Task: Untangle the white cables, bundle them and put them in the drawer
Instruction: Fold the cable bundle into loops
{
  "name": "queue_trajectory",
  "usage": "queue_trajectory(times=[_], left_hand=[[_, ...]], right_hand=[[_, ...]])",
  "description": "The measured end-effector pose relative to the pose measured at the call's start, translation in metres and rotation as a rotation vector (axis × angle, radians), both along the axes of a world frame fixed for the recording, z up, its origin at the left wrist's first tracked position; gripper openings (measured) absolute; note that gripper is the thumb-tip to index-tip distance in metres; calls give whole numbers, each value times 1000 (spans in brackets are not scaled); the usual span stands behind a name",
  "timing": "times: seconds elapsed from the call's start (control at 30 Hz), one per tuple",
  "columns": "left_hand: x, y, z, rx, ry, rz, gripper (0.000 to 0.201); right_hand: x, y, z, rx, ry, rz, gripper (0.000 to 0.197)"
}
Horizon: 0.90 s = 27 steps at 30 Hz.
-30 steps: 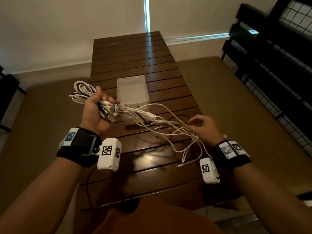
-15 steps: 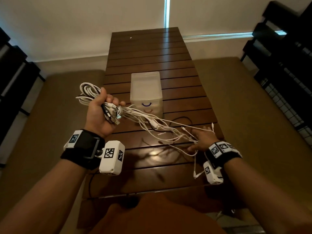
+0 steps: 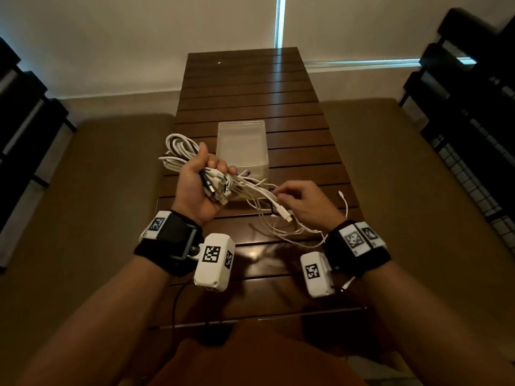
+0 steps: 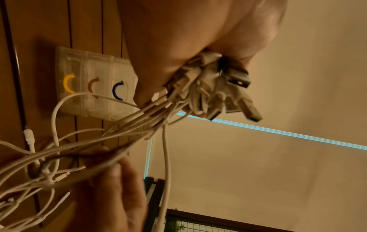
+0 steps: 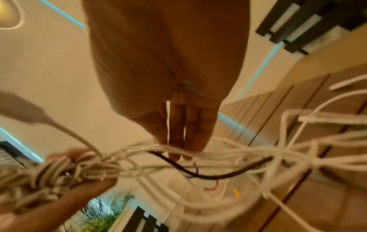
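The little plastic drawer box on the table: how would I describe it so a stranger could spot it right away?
Start at the long dark slatted wooden table. Near its middle, just beyond the left hand gripping the white cables, stands a small translucent drawer box. It is the only boxy thing on the table, and its front carries three curved handles: yellow, brown and blue.

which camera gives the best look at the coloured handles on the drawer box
The left wrist view: the drawer box faces it, showing yellow, brown and blue handles. The head view hides them behind the cables; the right wrist view blurs them.
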<state>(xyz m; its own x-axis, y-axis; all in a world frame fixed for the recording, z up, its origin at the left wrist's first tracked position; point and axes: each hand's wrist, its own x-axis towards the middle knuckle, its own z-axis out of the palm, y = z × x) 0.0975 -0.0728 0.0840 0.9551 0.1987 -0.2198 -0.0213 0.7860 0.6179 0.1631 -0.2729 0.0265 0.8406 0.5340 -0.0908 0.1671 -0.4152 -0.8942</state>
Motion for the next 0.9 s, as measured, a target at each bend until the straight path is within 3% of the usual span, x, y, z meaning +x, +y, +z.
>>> queue_trajectory(times=[0.07,0.17,0.23,0.27,0.33,0.37,0.43,0.53,0.6,0.67,0.73,0.8,0.9], left_hand=[[0,-2,6,3,-37,-33,56],[-1,-2,15,25,-84,-59,59],[-4,-2,18,72,-103,-65,62],[-6,-2,18,88,-110,-62,64],[-9,-3,17,103,-116,-66,65],[-10,-3,17,103,-114,-69,65],[-10,-3,15,100,-112,-65,65],[-5,-2,18,109,-120,-58,62],[-1,2,20,113,-122,-43,59],[4,4,22,97,-131,-32,54],[8,2,24,92,-143,-37,51],[10,-1,24,108,-143,-43,51],[10,-3,24,124,-144,-62,52]], right_hand=[[-3,11,-4,-127,126,134,19],[-4,9,-15,-536,177,336,32],[-1,4,-23,-650,195,333,19],[5,0,-27,-657,180,293,33],[18,-9,-28,-711,77,172,87],[25,-13,-26,-766,-1,112,103],[36,-22,-17,-808,-180,16,114],[49,-41,-3,-639,-331,-75,103],[54,-56,2,-511,-293,-98,78],[52,-68,4,-553,-273,-112,51],[46,-74,-2,-609,-317,-124,38],[41,-77,-11,-594,-312,-131,40],[38,-83,-18,-655,-260,-81,71]])
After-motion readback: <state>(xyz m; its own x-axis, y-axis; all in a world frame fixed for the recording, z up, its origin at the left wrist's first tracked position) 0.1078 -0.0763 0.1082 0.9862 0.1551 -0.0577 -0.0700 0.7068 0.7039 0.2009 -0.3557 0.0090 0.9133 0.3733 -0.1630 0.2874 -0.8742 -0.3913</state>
